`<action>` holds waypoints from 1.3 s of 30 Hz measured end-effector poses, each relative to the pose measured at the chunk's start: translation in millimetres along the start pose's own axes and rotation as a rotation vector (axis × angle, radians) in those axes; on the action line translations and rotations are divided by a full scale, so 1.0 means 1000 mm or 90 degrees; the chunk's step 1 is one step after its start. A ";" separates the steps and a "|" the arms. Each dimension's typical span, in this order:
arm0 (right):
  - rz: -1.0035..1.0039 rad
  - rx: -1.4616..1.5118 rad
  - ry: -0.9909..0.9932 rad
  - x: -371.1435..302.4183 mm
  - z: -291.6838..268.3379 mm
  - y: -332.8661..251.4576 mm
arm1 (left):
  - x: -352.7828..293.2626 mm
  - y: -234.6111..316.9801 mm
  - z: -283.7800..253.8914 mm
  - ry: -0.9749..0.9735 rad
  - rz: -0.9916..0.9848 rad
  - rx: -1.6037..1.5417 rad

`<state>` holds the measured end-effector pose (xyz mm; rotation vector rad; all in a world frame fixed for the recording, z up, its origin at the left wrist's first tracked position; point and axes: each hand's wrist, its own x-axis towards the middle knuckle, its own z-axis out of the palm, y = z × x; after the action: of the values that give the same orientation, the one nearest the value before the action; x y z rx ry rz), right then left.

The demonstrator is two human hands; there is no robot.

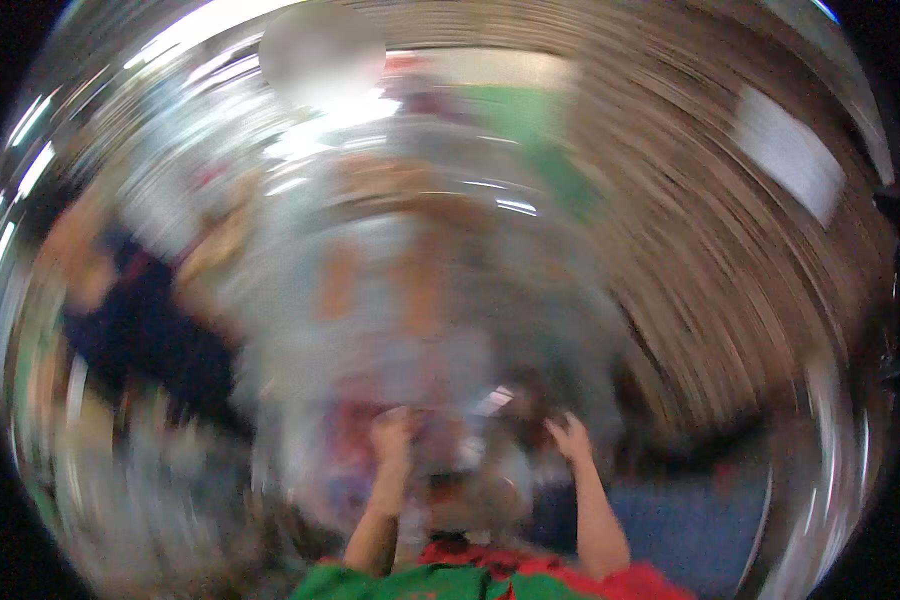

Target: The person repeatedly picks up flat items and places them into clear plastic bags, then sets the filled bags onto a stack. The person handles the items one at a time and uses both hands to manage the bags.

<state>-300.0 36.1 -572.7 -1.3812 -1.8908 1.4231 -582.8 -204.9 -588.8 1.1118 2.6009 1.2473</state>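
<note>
Motion smears the whole head view. My left hand is over the near part of a pale table, beside a blurred red and purple patch. Its fingers look curled, but the smear hides whether they hold anything. To the right, my right hand is raised with thumb and fingers apart, and nothing shows between them. It is nearest to a dark blurred shape. Between my hands lies a pale, shiny thing whose kind I cannot make out.
At the left, a person in dark clothing stands beside the table, arms bare. Brownish ribbed wall or shutter fills the right, with a white sheet on it. Orange-brown blurred things are farther along the table. A blue surface is at lower right.
</note>
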 end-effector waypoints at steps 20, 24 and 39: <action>-0.009 -0.462 0.880 -0.471 -0.522 0.242 | -0.394 0.087 0.067 -0.598 -0.003 0.095; 0.189 -0.358 0.733 -0.469 -0.307 0.287 | -0.464 0.065 0.048 -0.594 0.039 0.019; 0.380 0.125 0.019 -0.413 -0.167 0.400 | -0.524 -0.054 0.025 -0.586 -0.282 0.151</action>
<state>193.8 -243.7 -763.0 -1.9432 -1.3193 1.7768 -217.8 -538.6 -773.3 0.7799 2.0878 0.2257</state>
